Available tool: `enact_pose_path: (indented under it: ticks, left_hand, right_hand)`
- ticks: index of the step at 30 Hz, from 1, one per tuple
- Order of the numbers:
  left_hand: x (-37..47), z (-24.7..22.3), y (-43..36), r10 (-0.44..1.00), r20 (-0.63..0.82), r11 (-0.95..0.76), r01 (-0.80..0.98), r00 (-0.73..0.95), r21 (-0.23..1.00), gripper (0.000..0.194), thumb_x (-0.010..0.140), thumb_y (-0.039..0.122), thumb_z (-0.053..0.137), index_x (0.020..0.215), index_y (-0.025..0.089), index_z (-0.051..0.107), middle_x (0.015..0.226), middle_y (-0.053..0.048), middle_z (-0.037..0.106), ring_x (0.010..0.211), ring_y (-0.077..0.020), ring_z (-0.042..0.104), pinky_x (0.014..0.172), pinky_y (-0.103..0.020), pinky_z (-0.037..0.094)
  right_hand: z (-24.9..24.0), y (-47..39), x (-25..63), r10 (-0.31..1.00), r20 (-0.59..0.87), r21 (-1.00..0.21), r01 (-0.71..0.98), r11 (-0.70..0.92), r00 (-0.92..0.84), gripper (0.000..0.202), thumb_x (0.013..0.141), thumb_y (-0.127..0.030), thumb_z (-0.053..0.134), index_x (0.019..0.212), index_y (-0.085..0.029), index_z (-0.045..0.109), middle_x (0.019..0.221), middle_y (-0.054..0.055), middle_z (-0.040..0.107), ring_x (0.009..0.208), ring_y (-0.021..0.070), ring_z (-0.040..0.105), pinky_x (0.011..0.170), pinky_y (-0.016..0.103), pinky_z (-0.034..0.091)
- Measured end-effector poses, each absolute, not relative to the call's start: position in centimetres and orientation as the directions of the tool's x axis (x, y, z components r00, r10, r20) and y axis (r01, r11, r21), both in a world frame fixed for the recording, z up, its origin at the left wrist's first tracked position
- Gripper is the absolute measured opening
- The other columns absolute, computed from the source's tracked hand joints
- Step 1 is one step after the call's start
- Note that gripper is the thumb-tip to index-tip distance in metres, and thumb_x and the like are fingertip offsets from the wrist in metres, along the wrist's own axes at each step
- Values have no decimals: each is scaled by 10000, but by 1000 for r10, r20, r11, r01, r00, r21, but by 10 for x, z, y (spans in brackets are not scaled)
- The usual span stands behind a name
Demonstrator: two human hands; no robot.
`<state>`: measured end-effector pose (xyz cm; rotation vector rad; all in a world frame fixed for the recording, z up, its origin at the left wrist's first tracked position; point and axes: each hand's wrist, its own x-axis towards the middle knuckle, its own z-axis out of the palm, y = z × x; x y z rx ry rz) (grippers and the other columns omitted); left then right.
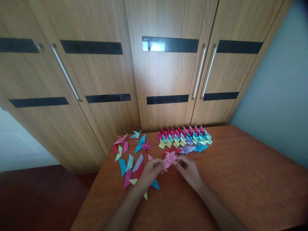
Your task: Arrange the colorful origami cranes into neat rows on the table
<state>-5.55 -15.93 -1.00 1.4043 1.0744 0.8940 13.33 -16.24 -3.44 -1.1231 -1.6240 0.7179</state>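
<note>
The pink folded paper (170, 158) was held up between both hands over the tabletop (245, 170), in front of the rows of folded paper birds (185, 136). The left hand (153, 171) pinched its left edge between thumb and fingers, and the right hand (189, 170) pinched the opposite edge; a grip from two sides probably kept the small piece steady while leaving its middle folds in sight. The birds stood close together in rows, grouped partly by colour, perhaps to save room and make them easy to count. A red bird (175, 150), a lilac bird (187, 149) and a blue bird (200, 147) with wings spread made a looser line at the near side. Flat folded pieces, such as a light-blue piece (129, 162), lay scattered to the left, likely so they were within reach of the left hand. Both forearms came in from the near edge and converged, the wrists low, the fingers curled inward, and the fingertips met the paper from either side.
</note>
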Motion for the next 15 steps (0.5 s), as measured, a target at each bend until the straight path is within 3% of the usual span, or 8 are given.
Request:
enact_pose_path:
  ticks: [4,15]
  left_hand:
    - [-54,-11,-160,947,-40,-4,136,318,991,268,763,402,583,699,145,620,654,-12,654,573,-110,531,555,-206,397]
    - [-50,-17,-161,935,-10,-41,137,354,990,187,748,336,614,736,151,641,687,-27,673,661,-138,593,598,-226,459]
  right_hand:
    - [-34,-161,138,902,428,-808,421,411,-59,200,822,-359,528,741,-213,638,685,12,620,610,150,519,572,260,400]
    - [-27,-152,222,721,620,-646,722,247,308,302,806,-451,517,787,-185,658,699,50,648,595,157,546,598,265,419]
